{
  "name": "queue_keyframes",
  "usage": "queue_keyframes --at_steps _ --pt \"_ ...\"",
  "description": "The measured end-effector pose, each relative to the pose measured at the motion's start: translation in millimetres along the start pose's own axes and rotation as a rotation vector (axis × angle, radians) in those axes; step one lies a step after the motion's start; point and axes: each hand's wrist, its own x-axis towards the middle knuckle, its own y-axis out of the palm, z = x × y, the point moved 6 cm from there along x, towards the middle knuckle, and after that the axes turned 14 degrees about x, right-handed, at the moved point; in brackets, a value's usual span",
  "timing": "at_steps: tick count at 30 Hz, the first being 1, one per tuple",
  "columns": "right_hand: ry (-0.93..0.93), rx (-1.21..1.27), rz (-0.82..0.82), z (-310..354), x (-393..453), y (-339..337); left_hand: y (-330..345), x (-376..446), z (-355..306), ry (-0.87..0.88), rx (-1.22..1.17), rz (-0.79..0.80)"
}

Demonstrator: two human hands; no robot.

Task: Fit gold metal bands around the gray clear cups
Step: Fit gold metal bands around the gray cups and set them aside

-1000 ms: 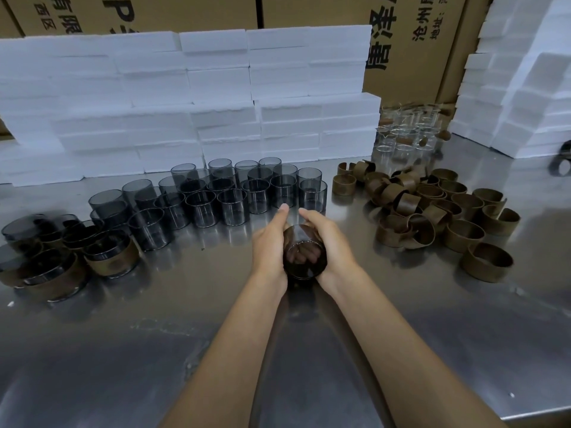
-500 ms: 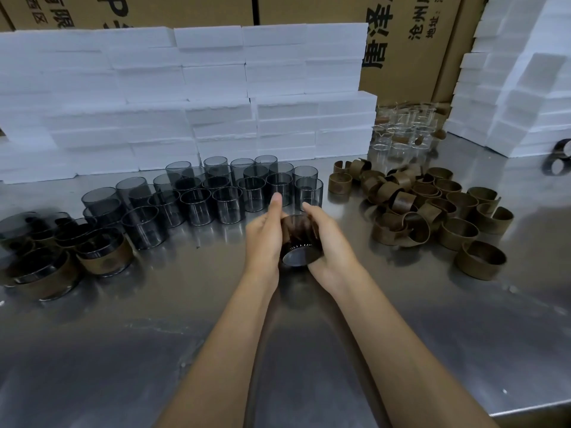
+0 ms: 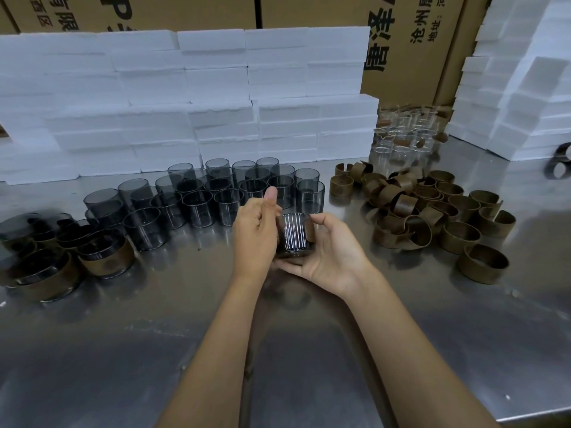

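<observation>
Dim indoor light, soft glare on the steel table [image 3: 309, 350] before me, faint shadows under my arms, wide-angle bending at edges, slight softness.

Both hands are up over the middle of the shiny steel counter [image 3: 309, 350], holding one dark gray glass cup [image 3: 295, 236] between them. The left hand [image 3: 255, 233] grips its side, thumb sticking up; the right hand [image 3: 332, 251] cradles it from below. Plain gray clear cups [image 3: 216, 193] stand toward the back edge, banded cups [image 3: 105, 257] sit at the left edge, and loose gold metal bands [image 3: 432, 214] pile up toward the right.
</observation>
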Motion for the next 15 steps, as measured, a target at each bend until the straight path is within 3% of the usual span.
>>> queue_keyframes --at_steps 2,10,15 --pt "-0.030 0.030 0.019 2.9 -1.6 3.3 2.4 -0.7 2.8 -0.076 -0.088 0.040" --pt "-0.228 0.083 -0.107 23.7 -2.5 -5.0 10.6 -12.1 -9.8 -0.027 -0.166 0.135" --pt "-0.282 0.157 -0.147 31.0 -7.2 -7.5 14.0 -20.3 -26.3 0.191 0.054 0.197"
